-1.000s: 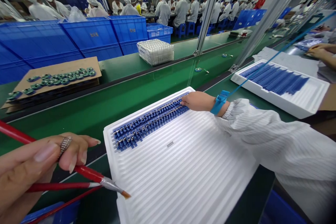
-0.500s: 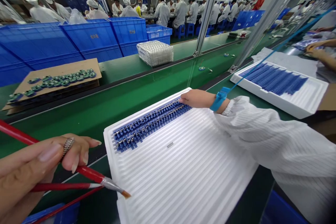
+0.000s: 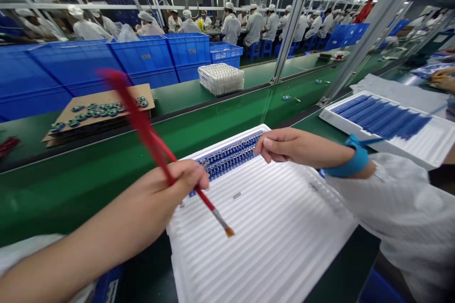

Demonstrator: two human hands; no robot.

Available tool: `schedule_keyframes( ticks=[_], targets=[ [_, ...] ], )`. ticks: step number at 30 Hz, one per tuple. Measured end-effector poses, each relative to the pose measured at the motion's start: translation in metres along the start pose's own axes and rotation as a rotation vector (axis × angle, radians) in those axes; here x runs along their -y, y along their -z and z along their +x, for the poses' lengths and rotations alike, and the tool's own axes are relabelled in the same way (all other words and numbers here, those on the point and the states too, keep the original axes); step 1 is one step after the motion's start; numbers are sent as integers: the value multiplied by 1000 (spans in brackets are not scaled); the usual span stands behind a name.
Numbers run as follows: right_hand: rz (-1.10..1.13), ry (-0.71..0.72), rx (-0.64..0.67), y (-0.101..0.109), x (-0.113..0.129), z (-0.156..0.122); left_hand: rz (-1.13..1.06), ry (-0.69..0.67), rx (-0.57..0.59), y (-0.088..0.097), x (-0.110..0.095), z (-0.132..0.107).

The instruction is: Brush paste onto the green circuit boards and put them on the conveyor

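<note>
Lifted since the earlier frame, the red-handled brush (image 3: 142,128) is pinched in the left hand (image 3: 167,194) over the white tray (image 3: 270,227); the right hand (image 3: 295,147), fingers curled together, grip unclear, is held at the blue parts (image 3: 227,158), which fill only the far edge, nearer ribs unfilled.

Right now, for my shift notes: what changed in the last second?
The left hand swung up and right over the tray, still gripping the red brush, hiding some blue parts. The right hand stays at their far end; the rows look unchanged.
</note>
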State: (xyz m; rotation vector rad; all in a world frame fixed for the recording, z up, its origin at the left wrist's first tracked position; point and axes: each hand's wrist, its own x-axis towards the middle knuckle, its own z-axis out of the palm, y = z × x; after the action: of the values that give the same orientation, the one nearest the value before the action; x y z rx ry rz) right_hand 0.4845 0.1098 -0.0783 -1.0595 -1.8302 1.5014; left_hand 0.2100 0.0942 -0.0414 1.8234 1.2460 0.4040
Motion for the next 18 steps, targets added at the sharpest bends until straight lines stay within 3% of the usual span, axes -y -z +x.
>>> schedule_keyframes(
  ticks=[4, 7, 10, 18],
  targets=[
    [3, 108, -75, -42, 22, -16, -1, -64, 144, -19, -13, 11],
    [-243, 160, -217, -61, 31, -22, -1, -145, 205, -25, -19, 15],
    [-426, 169, -293, -68, 32, -24, 8, -176, 227, -26, -24, 14],
    [-386, 190, -204, -66, 29, -20, 55, -238, 237, -31, -25, 14]
  ],
)
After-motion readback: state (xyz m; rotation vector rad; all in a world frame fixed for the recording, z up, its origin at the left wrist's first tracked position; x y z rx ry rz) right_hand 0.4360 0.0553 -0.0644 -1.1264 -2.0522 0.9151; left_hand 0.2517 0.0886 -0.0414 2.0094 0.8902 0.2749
